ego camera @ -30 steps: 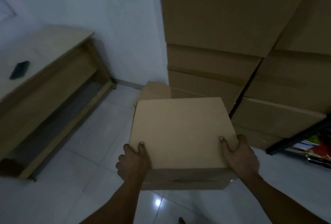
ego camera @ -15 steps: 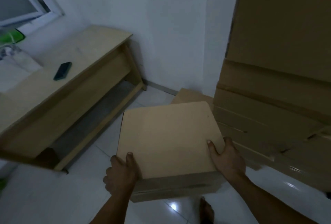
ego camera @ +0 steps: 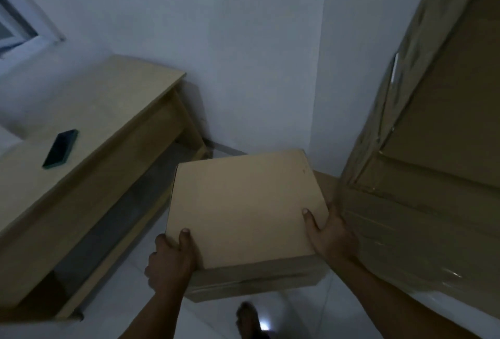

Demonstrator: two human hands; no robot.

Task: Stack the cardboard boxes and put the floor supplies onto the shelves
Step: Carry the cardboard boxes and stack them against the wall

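A tall stack of big boxes (ego camera: 433,176) fills the right side. A long wooden worktop (ego camera: 108,111) stands on the left by the white wall. Between them, a smaller cardboard box (ego camera: 243,208) is held up above the floor (ego camera: 311,314). The left grip (ego camera: 170,265) curls round its near left corner, thumb on top. The right grip (ego camera: 334,241) clasps its right edge the same way. A dark phone (ego camera: 61,148) lies on the worktop.

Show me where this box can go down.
Bare desk top beyond the phone, toward the wall; bare floor tiles between desk and box. Crowded right: the tall stack sits close beside the right hand.
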